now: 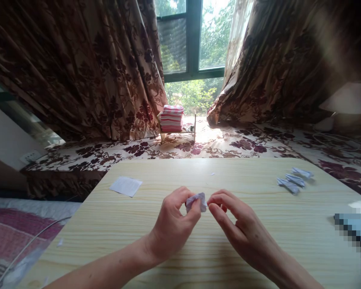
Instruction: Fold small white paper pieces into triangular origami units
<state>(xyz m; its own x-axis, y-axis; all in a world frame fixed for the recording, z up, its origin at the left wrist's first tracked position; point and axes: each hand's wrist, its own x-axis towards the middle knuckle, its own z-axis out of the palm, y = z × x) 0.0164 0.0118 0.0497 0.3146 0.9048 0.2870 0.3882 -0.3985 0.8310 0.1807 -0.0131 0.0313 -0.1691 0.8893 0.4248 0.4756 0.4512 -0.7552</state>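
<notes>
Heavy, floral-patterned curtains (117, 68) hung in deep folds on either side of a green-framed window (193, 40), above a ledge (132, 149) draped in similarly patterned cloth. Pink-and-white striped fabric lay folded in a soft, squarish stack (171, 119) on a small rack. Before it spread the surface (108, 233), pale and smooth, with wavy wood grain and rounded far corners. Over its middle, the left hand (174, 220) had its grip closed, thumb and fingers pinching a small, creased piece of paper (202, 199). Just beside that, the right hand (239, 222) had thumb and fingertips drawn close together; whether its grip held the paper's edge, I could not tell. One flat paper sheet (126, 186) lay far left; three narrow, sharply folded papers (295, 180) lay clustered far right.
</notes>
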